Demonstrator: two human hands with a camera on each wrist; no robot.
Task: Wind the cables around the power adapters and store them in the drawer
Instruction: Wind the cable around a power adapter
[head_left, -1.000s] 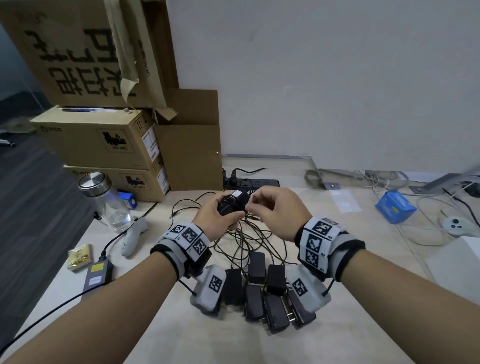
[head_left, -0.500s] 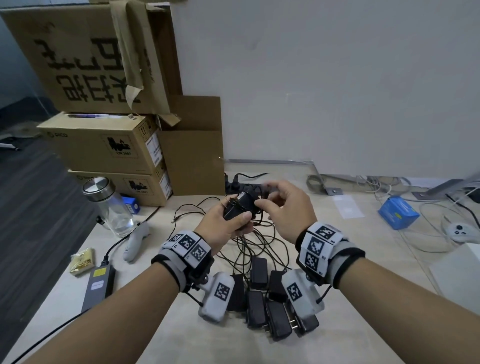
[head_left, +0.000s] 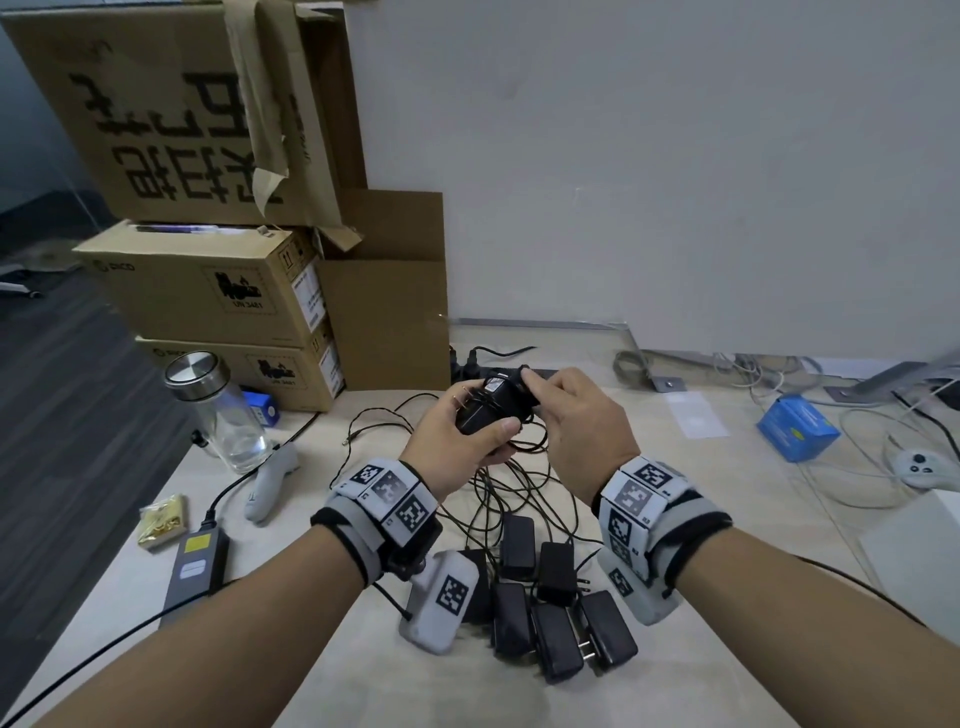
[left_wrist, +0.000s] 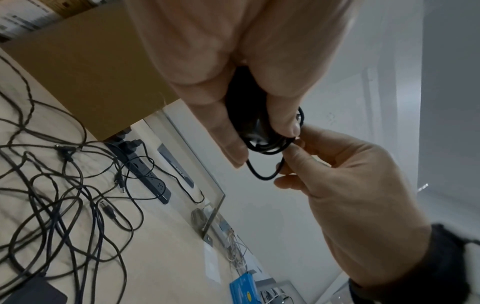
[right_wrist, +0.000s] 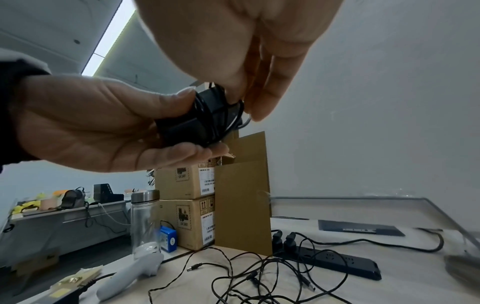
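Observation:
My left hand (head_left: 467, 441) grips a black power adapter (head_left: 488, 410) above the table, its thin black cable wound round the body in several turns (right_wrist: 207, 115). My right hand (head_left: 566, 410) pinches the last loop of that cable (left_wrist: 265, 172) at the adapter's far end. Several more black adapters (head_left: 540, 597) lie in a row on the table near my wrists, and their loose cables (head_left: 509, 483) lie tangled beyond them. No drawer shows in any view.
Stacked cardboard boxes (head_left: 218, 291) stand at the back left. A glass bottle (head_left: 223, 415), a white controller (head_left: 270, 478) and a grey power brick (head_left: 195, 566) lie left. A black power strip (right_wrist: 327, 261) runs along the wall. A blue box (head_left: 795, 426) sits right.
Both hands have lifted the adapter slightly and shifted it away from me. The right hand has carried the cable round to the adapter's far end, adding to the winding.

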